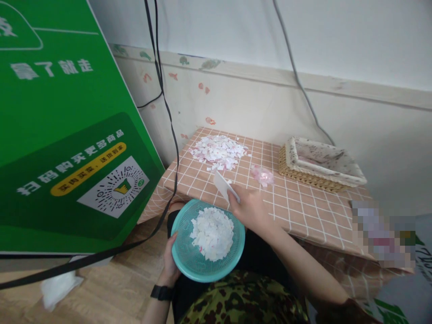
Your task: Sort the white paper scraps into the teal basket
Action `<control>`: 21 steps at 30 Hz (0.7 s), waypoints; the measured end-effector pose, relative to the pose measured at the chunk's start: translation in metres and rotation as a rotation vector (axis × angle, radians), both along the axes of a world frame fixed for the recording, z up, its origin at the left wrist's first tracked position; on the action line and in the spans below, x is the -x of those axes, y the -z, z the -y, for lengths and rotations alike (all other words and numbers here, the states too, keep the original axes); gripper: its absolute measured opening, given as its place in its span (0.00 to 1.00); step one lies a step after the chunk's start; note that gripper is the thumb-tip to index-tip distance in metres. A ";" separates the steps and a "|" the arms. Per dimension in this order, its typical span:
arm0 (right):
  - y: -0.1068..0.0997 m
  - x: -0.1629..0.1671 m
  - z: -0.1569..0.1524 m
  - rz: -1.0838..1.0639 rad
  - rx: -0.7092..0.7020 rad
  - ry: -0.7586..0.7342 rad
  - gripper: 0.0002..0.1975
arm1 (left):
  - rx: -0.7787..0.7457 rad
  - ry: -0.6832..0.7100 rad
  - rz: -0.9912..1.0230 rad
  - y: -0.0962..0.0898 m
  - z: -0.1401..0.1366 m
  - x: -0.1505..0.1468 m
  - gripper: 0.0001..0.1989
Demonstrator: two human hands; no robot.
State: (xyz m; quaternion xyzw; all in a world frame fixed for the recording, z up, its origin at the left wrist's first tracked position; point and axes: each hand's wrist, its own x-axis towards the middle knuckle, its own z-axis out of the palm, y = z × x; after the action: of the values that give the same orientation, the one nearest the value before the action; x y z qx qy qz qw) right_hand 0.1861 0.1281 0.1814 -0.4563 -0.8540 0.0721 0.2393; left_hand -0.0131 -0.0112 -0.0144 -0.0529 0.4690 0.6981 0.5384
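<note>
My left hand grips the left rim of a round teal plastic basket, which rests over my lap below the table edge. A heap of small white paper scraps lies in the basket. Between the fingers and thumb of my right hand is a flat white card, held tilted above the table's front edge. Just beyond the card, a second pile of white and pinkish paper scraps spreads over the table. Right of that pile sits a small pink, shiny, crumpled plastic piece.
A checked brown cloth covers the table. On it stands a lined wicker basket, near the wall. A large green panel rises at left, with a black cable hanging before it. A white bag lies on the floor.
</note>
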 end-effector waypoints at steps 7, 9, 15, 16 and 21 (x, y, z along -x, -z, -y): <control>0.020 -0.027 0.012 -0.210 0.063 0.377 0.15 | 0.024 0.023 0.056 -0.004 0.000 0.000 0.10; 0.021 -0.041 0.015 -0.281 0.078 0.449 0.16 | 0.041 0.012 0.047 -0.004 -0.001 0.000 0.09; 0.018 -0.046 0.015 -0.462 0.094 0.491 0.19 | 0.039 0.010 0.041 -0.005 -0.002 -0.001 0.08; 0.018 -0.040 0.013 -0.476 0.117 0.463 0.19 | 0.034 0.018 0.040 -0.005 -0.002 -0.002 0.09; 0.025 -0.018 0.005 -0.447 0.188 0.378 0.17 | 0.022 0.024 0.012 -0.006 -0.002 -0.002 0.10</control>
State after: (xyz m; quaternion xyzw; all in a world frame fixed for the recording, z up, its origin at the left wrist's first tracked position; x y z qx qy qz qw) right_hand 0.2039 0.1226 0.1564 -0.6001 -0.6697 0.2037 0.3872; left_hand -0.0108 -0.0094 -0.0082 -0.0574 0.4738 0.6861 0.5491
